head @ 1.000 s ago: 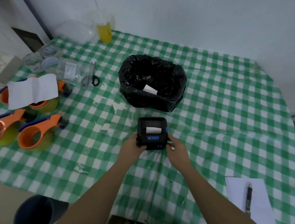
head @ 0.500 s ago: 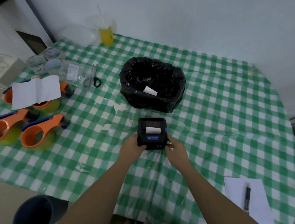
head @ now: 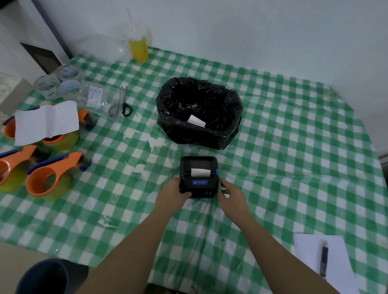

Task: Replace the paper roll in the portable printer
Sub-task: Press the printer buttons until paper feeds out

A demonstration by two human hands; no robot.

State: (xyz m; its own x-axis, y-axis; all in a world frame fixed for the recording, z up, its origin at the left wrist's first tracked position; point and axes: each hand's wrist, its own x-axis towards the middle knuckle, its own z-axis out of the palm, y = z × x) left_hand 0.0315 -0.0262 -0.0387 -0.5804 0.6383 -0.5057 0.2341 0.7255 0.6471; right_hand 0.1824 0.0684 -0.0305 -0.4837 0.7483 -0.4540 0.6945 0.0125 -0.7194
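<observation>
By my fingers (head: 187, 193) I see a black printer (head: 199, 176) with blue buttons, on a green-and-white checked tablecloth (head: 282, 163).

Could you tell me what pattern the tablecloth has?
Green and white checks, tablecloth, head view.

One portable printer (head: 199, 176) sits near the middle of the green checked tablecloth (head: 293, 153), with one strip of white paper (head: 200, 172) showing at its slot. Two hands are in view, the left hand (head: 172, 195) and the right hand (head: 233, 196). One black-lined bin (head: 199, 111) stands just beyond, with one white scrap (head: 195, 120) inside. At the far left are three orange tape dispensers (head: 49, 176), one sheet of white paper (head: 46, 122) lying over one of them, three rolls of clear tape (head: 69, 89), one clear plastic bag (head: 95, 97) and one pair of scissors (head: 121, 103). One cup of yellow drink (head: 138, 46) stands at the far edge. At the near right lie one notepad (head: 327, 264) and one pen (head: 324, 260). One dark bucket (head: 46, 288) stands off the table, near left.
</observation>
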